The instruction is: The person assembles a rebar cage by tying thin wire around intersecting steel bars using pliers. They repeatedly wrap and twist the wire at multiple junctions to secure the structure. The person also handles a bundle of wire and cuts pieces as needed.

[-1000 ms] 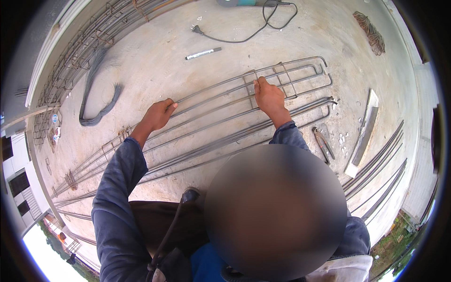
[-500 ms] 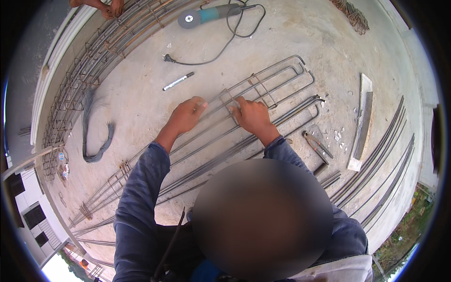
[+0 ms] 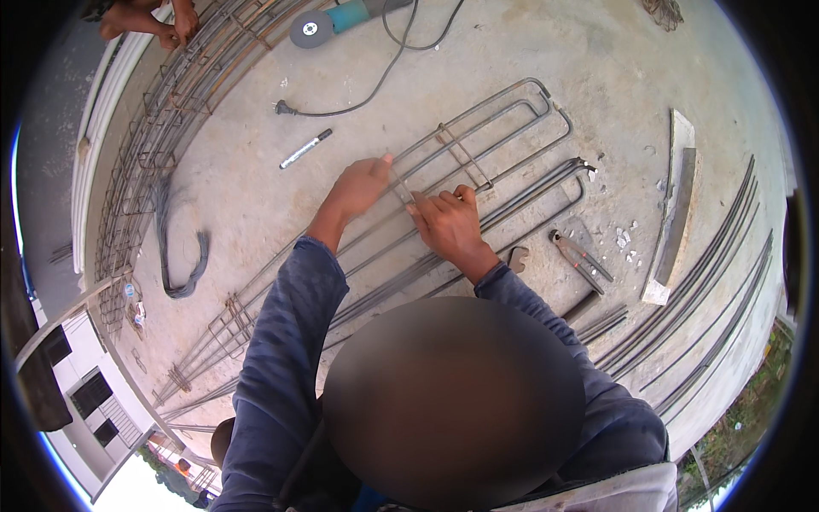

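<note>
A long cage of bent steel bars (image 3: 502,136) lies slantwise on the concrete floor, with rectangular wire stirrups around it. My left hand (image 3: 357,189) is closed at the upper corner of one stirrup (image 3: 399,183), fingertips by the cage's far bar. At the lower end of that same stirrup, my right hand (image 3: 452,224) pinches with thumb and curled fingers. A second stirrup (image 3: 464,155) sits farther right along the bars. Toward the lower left, several more stirrups (image 3: 230,327) are bunched around the bars. My fingers partly hide the gripped corners.
Right of me lie pincers (image 3: 580,260), a wooden board (image 3: 674,209) and loose rods (image 3: 691,294). Beyond the cage are a marker (image 3: 305,148), an angle grinder (image 3: 328,26) with its cord, and tie wire (image 3: 175,286). Another person's hands (image 3: 181,26) touch a larger cage (image 3: 162,119).
My left hand has moved up against the stirrup's upper corner. My right hand has slid down to its lower end. The whole view has shifted slightly, and more of the other person shows.
</note>
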